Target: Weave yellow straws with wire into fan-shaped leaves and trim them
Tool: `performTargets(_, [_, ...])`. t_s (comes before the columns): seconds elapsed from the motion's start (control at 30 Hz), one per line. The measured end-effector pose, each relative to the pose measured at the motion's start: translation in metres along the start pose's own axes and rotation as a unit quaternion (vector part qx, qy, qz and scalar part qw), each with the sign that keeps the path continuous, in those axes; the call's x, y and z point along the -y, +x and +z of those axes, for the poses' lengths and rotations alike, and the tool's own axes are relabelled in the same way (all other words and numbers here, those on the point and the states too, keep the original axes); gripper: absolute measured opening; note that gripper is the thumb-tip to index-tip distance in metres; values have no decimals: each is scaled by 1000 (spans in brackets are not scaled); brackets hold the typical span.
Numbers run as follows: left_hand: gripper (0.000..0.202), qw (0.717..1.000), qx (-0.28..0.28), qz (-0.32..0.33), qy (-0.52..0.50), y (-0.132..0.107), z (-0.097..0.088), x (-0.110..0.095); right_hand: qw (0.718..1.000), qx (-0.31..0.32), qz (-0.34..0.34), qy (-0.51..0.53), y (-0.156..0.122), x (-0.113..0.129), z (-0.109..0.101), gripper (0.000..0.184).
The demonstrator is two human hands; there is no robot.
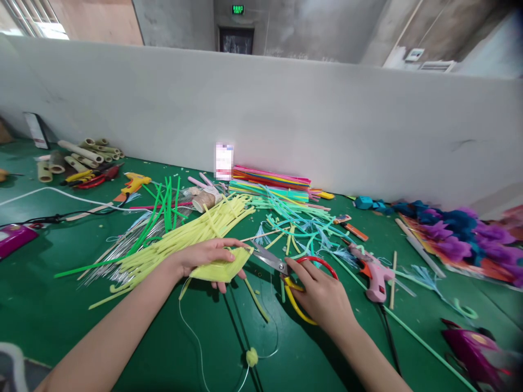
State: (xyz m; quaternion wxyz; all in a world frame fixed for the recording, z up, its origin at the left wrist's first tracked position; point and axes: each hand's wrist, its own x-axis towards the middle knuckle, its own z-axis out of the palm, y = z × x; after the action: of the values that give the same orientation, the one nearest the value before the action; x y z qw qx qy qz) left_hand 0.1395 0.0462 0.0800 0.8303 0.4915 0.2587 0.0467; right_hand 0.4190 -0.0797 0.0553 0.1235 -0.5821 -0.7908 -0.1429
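Note:
My left hand (pixel 210 253) grips a flat, pale-yellow fuzzy piece (pixel 218 270), roughly diamond-shaped, between thumb and fingers. Scissors (pixel 267 258) with red and yellow handles are in my right hand (pixel 324 296), fingers through the loops. Their blade tips meet or nearly meet the right corner of the yellow piece; I cannot tell if they touch. A thin clear wire hangs below the piece and curves to a small yellow fuzzy ball (pixel 252 357). One short yellow pipe cleaner (pixel 257 302) lies under the hands. A large pile of yellow pipe cleaners (pixel 175 245) spreads behind my left hand.
A pink glue gun (pixel 378 280) lies right of my right hand, its black cord running forward. Teal pipe cleaners (pixel 302 226) lie behind the scissors. Farther left are a yellow glue gun (pixel 134 184) and bamboo tubes (pixel 84 158). Purple flowers (pixel 453 239) sit at right. A white partition (pixel 261 109) stands behind.

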Motion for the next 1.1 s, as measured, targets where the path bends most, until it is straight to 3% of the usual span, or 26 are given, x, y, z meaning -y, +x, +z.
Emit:
performTargets(0.33, [60, 1000, -9, 1, -1, 0, -4, 3, 997, 13, -45, -57, -1, -5, 1, 36])
performTargets(0.57, [60, 1000, 3, -3, 4, 1, -4, 3, 986, 16, -127, -104, 18, -9, -11, 25])
performTargets(0.83, [58, 1000, 20, 16, 3, 0, -7, 3, 960, -46, -230, -155, 39, -14, -23, 26])
performTargets(0.93, [62, 1000, 24, 8, 3, 0, -8, 3, 957, -79, -242, -139, 40, -16, -19, 27])
performTargets(1.1, [59, 1000, 27, 3, -2, 2, -8, 3, 958, -75, -243, -131, 36, -18, -14, 28])
